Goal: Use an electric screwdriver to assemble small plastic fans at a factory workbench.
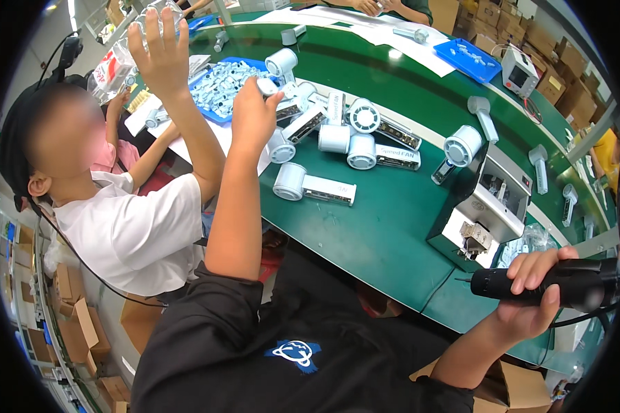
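Note:
My right hand is wrapped around a black electric screwdriver, whose thin bit points left. It is held off the front edge of the green bench, below a screw feeder box. My left hand reaches out to a heap of grey handheld fans. Its fingers curl around a light grey fan, of which only the end shows past them. One fan with a round head and open-sided handle lies apart, nearer to me.
Beyond my left hand sits a blue tray of small pale parts. At left, a co-worker in a white shirt raises a hand. More fans lie along the green conveyor belt. A second blue tray stands beside a white instrument.

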Demonstrator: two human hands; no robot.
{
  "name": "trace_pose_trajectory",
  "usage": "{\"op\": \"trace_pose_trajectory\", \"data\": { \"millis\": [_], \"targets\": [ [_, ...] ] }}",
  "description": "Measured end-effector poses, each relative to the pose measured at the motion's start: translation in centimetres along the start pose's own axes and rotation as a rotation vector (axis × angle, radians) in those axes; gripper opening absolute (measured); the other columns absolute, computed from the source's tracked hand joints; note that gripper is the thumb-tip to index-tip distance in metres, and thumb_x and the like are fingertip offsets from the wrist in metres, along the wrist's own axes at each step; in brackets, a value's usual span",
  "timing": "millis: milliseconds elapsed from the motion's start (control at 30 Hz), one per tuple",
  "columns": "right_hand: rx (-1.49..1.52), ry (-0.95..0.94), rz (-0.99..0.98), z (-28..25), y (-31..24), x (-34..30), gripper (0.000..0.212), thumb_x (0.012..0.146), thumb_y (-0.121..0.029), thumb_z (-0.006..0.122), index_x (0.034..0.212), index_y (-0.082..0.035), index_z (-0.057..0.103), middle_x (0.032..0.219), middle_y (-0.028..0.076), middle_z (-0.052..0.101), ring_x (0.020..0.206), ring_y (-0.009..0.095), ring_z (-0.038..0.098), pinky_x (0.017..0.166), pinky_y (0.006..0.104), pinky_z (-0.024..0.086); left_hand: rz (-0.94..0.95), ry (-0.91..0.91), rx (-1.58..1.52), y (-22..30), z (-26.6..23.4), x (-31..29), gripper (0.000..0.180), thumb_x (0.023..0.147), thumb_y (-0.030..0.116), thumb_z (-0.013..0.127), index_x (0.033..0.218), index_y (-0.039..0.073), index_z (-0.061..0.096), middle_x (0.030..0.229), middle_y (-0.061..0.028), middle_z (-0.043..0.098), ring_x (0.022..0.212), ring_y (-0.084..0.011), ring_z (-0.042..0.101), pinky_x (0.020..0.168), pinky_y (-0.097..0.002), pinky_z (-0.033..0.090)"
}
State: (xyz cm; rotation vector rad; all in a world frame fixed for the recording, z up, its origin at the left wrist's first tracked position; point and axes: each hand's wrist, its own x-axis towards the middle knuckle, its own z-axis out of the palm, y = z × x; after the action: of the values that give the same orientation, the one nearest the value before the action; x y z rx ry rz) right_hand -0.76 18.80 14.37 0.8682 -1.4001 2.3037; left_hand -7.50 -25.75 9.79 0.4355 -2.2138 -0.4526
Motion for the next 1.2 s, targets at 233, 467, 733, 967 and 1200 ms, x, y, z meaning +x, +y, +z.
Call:
{"op": "trace_pose_trajectory", "data": {
  "millis": [233, 467, 733, 967, 1200],
  "targets": [
    [0.012, 0.042, 0.026, 0.5, -0.3, -0.4, 0.055, 0.081, -0.026, 0.069, 0.118, 0.001, 0.038, 0.068, 0.007, 0.052, 0.053, 0.016, 0.051, 0.054, 0.0316, 0.047, -0.015, -0.206, 0.116, -5.7, 4.0, -1.6, 0.052, 0.076, 0.023, 0.073, 0.119, 0.000, 0.056, 0.109, -0.0259, 0.055, 0.101, -0.0409, 0.053, 0.088, -0.0447, 0.043],
    [-0.133, 0.203, 0.142, 1.1, 0.0, -0.2, 0.080, 0.074, -0.019, 0.075, 0.134, 0.007, 0.030, 0.088, 0.016, 0.061, 0.069, 0.022, 0.063, 0.071, 0.0368, 0.054, 0.050, -0.076, -0.036, -0.1, 4.0, -1.5, 0.054, 0.080, 0.016, 0.069, 0.123, -0.007, 0.047, 0.120, -0.0250, 0.051, 0.114, -0.0389, 0.048, 0.098, -0.0408, 0.038],
    [-0.315, 0.277, 0.313, -0.6, 3.0, -3.6, 0.059, 0.076, 0.004, 0.068, 0.128, 0.000, 0.040, 0.120, 0.012, 0.054, 0.109, 0.019, 0.053, 0.093, 0.0315, 0.041, 0.499, -0.576, -0.669, 22.3, 16.7, 5.5, 0.036, 0.089, 0.009, 0.055, 0.123, -0.001, 0.048, 0.113, -0.0147, 0.062, 0.100, -0.0231, 0.062, 0.085, -0.0339, 0.048],
    [-0.732, 0.187, -0.780, -0.1, 1.4, -9.5, 0.068, 0.068, -0.001, 0.073, 0.127, -0.008, 0.040, 0.114, 0.020, 0.055, 0.092, 0.029, 0.062, 0.080, 0.0421, 0.054, 1.431, -0.562, -0.114, 28.0, 35.0, 6.1, 0.050, 0.081, 0.002, 0.048, 0.131, 0.003, 0.043, 0.132, -0.0192, 0.049, 0.119, -0.0359, 0.049, 0.098, -0.0426, 0.043],
    [-1.085, 0.753, 0.191, -15.7, -1.2, -5.3, 0.013, 0.085, 0.003, 0.053, 0.094, 0.002, 0.061, 0.093, 0.014, 0.064, 0.087, 0.025, 0.061, 0.075, 0.0321, 0.048, 1.552, -0.777, 0.139, 32.5, 36.9, 2.9, 0.070, 0.071, -0.005, 0.057, 0.137, 0.011, 0.040, 0.128, -0.0124, 0.049, 0.119, -0.0321, 0.047, 0.102, -0.0469, 0.036]
  ]
}}
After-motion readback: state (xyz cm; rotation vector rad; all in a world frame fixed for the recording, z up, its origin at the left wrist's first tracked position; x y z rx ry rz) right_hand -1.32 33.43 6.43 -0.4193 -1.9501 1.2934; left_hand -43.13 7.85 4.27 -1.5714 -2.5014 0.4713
